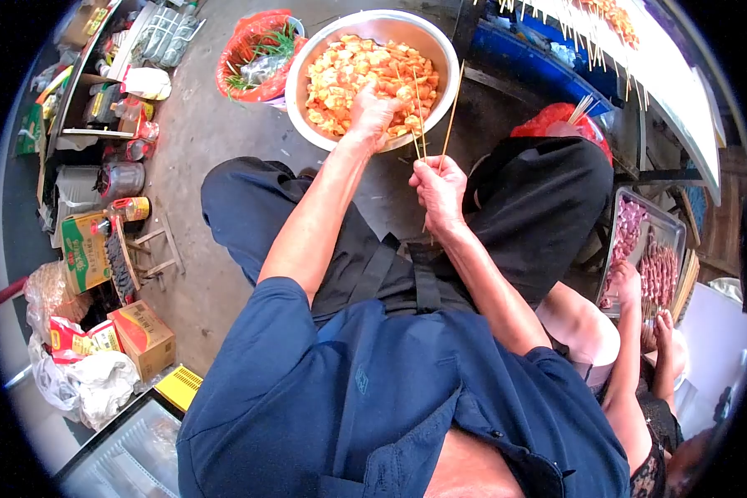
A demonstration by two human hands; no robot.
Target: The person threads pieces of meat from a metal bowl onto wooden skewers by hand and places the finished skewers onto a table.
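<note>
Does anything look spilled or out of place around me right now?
No obvious spill: the orange chunks lie inside the metal bowl at your left hand, and your right hand holds thin sticks. The crumpled white bag beside the brown box looks a bit untidy.

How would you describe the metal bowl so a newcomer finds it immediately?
Start from the seated person's dark trousers; just beyond them, near the top of the view, is a wide metal bowl. The left hand reaches into it, and the right hand holds skewers at its near rim. Unlike the neighbouring red-bagged bucket with green stalks, it holds orange-coated chunks.
</note>
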